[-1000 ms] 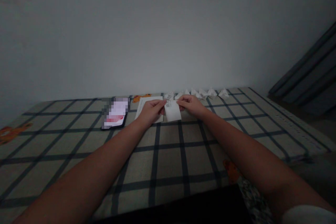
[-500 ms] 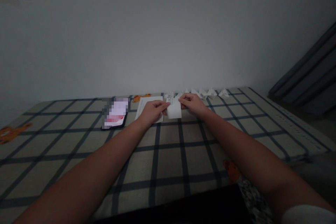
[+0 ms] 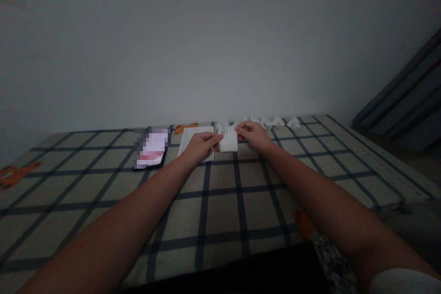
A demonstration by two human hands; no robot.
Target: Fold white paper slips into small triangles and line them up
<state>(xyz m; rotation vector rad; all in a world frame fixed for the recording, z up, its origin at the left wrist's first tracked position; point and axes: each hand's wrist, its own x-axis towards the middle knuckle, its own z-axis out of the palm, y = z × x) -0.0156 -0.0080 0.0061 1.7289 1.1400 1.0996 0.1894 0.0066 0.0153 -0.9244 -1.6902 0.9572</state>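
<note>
Dimly, both hands pinching paper slip [image 3: 228, 140], seemingly

Dim room: plain grey wall [image 3: 220, 41] behind a checked bedsheet [image 3: 220, 202], perhaps a curtain [image 3: 409, 105] at right.

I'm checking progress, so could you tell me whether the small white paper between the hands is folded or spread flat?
Folded, seemingly: the small white paper looks doubled over, pinched by left hand and right hand.
</note>
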